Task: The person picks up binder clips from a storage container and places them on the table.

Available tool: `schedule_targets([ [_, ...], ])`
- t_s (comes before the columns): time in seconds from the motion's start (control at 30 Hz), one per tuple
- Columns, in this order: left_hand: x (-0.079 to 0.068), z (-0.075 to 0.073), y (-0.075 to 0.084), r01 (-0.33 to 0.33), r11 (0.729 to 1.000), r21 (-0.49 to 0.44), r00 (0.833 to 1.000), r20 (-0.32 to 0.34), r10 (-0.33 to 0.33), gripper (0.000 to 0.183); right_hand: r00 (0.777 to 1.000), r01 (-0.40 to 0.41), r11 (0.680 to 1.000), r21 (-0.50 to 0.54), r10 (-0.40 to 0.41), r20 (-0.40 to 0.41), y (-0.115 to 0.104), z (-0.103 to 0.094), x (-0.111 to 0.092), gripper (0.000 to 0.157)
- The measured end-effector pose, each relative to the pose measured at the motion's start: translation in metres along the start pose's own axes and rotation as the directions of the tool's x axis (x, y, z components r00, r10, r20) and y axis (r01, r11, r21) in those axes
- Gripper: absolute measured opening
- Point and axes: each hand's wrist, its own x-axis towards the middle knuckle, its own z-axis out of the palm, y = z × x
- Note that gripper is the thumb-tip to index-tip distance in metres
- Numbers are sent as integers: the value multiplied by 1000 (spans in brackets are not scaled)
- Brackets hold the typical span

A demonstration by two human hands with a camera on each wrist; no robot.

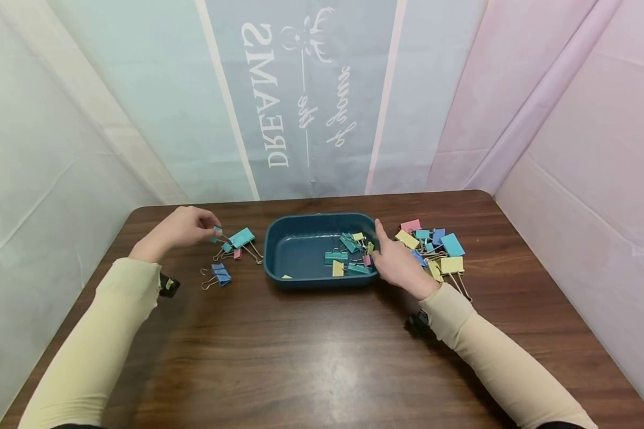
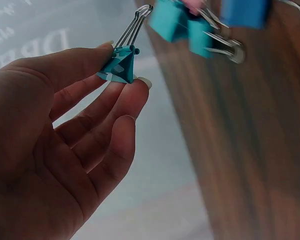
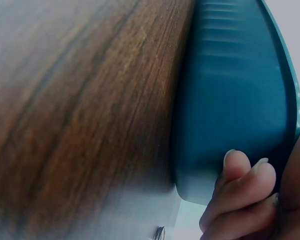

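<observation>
My left hand pinches a small teal binder clip by its body, between thumb and fingers; its wire handles point away from the palm. Just right of that hand, a light blue binder clip lies among smaller teal and pink ones, with a blue binder clip nearer me. A dark teal plastic tray stands mid-table, with several teal, yellow and pink clips mostly at its right end. At that end my right hand grips the tray's wall, its curled fingers against the outside.
Right of the tray is a pile of binder clips in yellow, blue, pink and teal, close beside my right hand. The brown wooden table reaches back to a printed cloth. White cloth walls flank both sides.
</observation>
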Motion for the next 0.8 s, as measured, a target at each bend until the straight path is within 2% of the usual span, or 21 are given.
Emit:
schedule_targets([
  [0.17,-1,8,-21,66,997,-46,997,50,-64,22,1000,0,1000,1,0,3,-2,-2,-1,76],
  [0.37,2,15,-35,99,994,-53,991,98,-93,23,1000,0,1000,6,0,11,-4,-4,-2,76],
  [0.6,4,15,-38,88,996,0,988,127,-88,30,1000,-11,1000,1,11,8,-5,-5,-1,76],
  [0.8,2,12,-31,90,996,1,992,93,-89,30,1000,-22,1000,-6,22,17,-5,-4,-1,76],
])
